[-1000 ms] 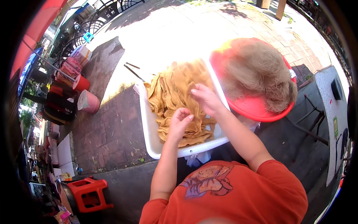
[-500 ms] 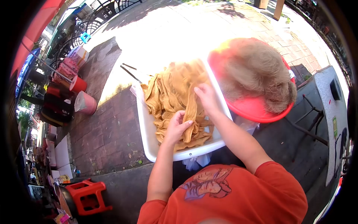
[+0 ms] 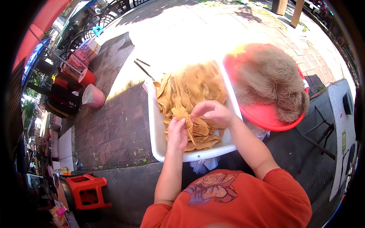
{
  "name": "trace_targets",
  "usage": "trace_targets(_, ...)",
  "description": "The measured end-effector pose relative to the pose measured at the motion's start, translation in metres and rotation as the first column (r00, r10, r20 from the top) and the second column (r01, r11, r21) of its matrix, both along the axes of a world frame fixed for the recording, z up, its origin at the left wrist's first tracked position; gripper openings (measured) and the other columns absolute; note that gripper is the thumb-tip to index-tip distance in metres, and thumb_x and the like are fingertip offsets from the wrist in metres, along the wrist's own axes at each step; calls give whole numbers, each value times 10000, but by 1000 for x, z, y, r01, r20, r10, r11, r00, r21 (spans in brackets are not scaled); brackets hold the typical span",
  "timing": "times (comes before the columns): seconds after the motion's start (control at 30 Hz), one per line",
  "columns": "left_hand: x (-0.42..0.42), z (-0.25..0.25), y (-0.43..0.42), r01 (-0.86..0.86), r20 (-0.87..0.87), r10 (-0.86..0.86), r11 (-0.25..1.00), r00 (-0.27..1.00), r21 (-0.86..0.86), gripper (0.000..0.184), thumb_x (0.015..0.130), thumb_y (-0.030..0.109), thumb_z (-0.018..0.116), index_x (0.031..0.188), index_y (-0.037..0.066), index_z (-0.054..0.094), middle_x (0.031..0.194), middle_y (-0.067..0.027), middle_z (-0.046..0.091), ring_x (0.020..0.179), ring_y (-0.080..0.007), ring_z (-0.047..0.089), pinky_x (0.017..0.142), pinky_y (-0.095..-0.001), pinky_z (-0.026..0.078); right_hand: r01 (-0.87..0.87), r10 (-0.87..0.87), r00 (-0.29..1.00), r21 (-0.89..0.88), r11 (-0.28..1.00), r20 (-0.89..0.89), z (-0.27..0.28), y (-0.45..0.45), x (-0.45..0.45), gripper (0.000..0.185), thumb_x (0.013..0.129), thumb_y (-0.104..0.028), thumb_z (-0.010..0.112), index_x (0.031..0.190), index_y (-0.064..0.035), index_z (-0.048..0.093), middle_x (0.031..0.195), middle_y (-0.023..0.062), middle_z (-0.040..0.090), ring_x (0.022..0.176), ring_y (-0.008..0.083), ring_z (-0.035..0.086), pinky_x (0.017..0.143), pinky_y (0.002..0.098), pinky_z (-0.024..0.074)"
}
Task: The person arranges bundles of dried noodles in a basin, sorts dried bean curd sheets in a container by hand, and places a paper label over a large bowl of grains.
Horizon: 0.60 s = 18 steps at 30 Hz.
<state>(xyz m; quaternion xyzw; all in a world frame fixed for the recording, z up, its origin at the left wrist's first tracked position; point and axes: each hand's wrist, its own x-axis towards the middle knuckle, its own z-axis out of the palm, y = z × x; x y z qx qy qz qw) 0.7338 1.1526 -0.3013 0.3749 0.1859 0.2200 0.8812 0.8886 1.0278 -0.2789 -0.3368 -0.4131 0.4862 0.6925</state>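
Observation:
Over the near part of a white tub (image 3: pixel 155 140), my left hand (image 3: pixel 177 133) pinches a tan-brown limp strip (image 3: pixel 181 113) between thumb and fingers. Close on its right, my right hand (image 3: pixel 215 113) has bent fingers, with the fingertips at the same strip. Many similar folded, wrinkled strips (image 3: pixel 178 91) lie heaped in the tub below and beyond both hands. The far part of the heap is washed out by bright light. What the strips are made of I cannot tell.
Right of the tub, a red basin (image 3: pixel 262 116) holds a pile of beige stringy fibres (image 3: pixel 272 76). A grey-topped table (image 3: pixel 336 114) stands at the far right. A red stool (image 3: pixel 87 190) is at the lower left, and a pink bucket (image 3: pixel 94 97) is farther up.
The strip was stretched lengthwise between my hands half a second ago; now it is bunched at my left fingertips. My right hand has come down towards my left. The view has shifted slightly.

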Motion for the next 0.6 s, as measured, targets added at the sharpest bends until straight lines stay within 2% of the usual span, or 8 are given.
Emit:
trace_targets(0.03,0,9,-3,-5,25,6,1000,1000,-17,244,860,30,561,1093,34,489,1007,-104,606,930,-185,593,828,-322,482,86,-87,994,-10,996,-73,-5,0,2,401,811,-264,655,1091,7,561,1064,106,589,1059,198,535,954,330,387)
trace_targets(0.07,0,13,-5,-2,42,2,1000,999,1,280,861,9,544,1129,23,467,1074,-99,594,1016,-171,563,901,-304,449,108,-113,992,-95,990,-48,-7,1,1,420,821,-261,650,1122,8,534,1081,105,581,1060,191,534,949,322,392)
trace_targets(0.17,10,17,-13,-133,93,127,989,988,59,297,853,-3,549,1139,23,473,1094,-84,584,1041,-154,541,920,-291,421,159,-145,987,-299,941,67,-12,16,-13,447,864,-221,627,1206,11,457,1151,100,541,1071,159,522,927,300,413)
trace_targets(0.27,11,13,-13,-138,42,132,968,990,208,289,852,9,558,1132,28,493,1095,-77,578,1017,-150,545,902,-285,417,156,-114,983,-313,937,147,-20,18,-20,362,855,-160,634,1142,0,481,1040,65,565,964,125,540,846,272,439)
trace_targets(0.37,13,17,-11,-131,34,127,969,991,210,266,855,37,565,1117,39,519,1079,-57,577,997,-141,545,877,-280,416,146,-102,981,-277,950,168,-29,17,-18,243,831,-127,648,1019,-24,533,884,5,568,799,70,528,723,219,444)
trace_targets(0.47,14,23,1,-65,19,65,998,998,12,255,870,112,584,1111,51,527,1070,-44,586,979,-142,550,858,-292,423,129,-59,961,-250,960,270,-23,17,-16,119,801,-76,624,870,-46,531,742,-47,489,698,33,435,618,198,371)
trace_targets(0.5,15,26,3,-33,17,34,998,999,-59,264,872,126,589,1117,52,523,1071,-42,586,975,-143,551,854,-294,425,109,-24,949,-257,960,314,-24,17,-14,118,810,-75,615,879,-44,525,761,-42,501,714,38,444,634,204,378)
trace_targets(0.6,24,10,10,-184,46,185,983,982,-6,263,876,99,589,1118,29,515,1108,-55,580,1008,-158,552,872,-332,434,60,63,911,-283,957,408,-29,19,-10,112,826,-75,597,889,-46,509,783,-39,507,728,44,446,647,212,379)
